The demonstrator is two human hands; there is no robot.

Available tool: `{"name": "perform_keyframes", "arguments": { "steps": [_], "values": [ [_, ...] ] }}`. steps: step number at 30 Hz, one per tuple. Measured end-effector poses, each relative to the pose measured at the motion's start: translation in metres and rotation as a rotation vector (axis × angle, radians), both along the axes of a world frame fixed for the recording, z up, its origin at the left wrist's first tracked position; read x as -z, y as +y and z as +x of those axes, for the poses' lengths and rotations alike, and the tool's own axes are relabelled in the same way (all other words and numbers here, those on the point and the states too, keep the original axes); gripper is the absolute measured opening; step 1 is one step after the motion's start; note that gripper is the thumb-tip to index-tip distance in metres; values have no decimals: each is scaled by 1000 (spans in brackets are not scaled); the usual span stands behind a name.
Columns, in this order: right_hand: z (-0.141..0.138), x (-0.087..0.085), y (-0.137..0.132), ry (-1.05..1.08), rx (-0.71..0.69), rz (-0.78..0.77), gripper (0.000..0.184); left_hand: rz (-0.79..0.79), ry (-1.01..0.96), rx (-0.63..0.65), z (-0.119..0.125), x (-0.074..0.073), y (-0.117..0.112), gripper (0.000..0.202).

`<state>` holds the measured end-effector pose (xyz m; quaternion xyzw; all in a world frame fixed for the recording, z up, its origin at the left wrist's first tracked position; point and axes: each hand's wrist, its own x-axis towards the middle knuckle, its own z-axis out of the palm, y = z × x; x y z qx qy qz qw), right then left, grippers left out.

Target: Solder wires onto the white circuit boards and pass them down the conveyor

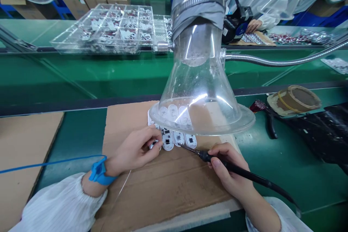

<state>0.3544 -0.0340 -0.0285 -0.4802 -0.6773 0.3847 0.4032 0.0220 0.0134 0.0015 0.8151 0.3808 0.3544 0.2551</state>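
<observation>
White rounded circuit boards (178, 138) pinched by the left hand (134, 148), slim black soldering iron (239, 168) grasped in the right hand (231, 174), corrugated brown cardboard (163, 185) beneath, clear plastic funnel (198, 83) overhead

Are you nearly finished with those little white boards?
Hard to tell exactly. Done: the white boards nearest the hands already carry small black parts. In hand: the right hand holds a soldering iron, its tip close to the strip, while the left hand pinches the strip's edge. To go: perhaps the boards under the clear fume hood, though the glare hides them, so I cannot count what remains.
</observation>
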Motion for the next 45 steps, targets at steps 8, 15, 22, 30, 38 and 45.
{"name": "perform_keyframes", "arguments": {
  "steps": [8,15,22,30,38,45],
  "values": [
    [-31,-26,-1,163,154,14,12,-25,-32,-88,-22,5,-12,11],
    [-31,-17,-1,104,77,4,8,-162,44,9,-24,10,-10,11],
    [-23,-13,-7,40,40,-27,7,-139,71,36,-24,6,-9,10],
    [-26,-11,-4,13,1,-11,4,-102,83,37,-23,5,-7,11],
    [-28,-16,-3,-1,-15,1,7,-89,66,41,-23,5,-9,11],
    [-28,-17,-3,-7,10,1,6,-39,66,42,-22,3,-8,12]
  ]
}}
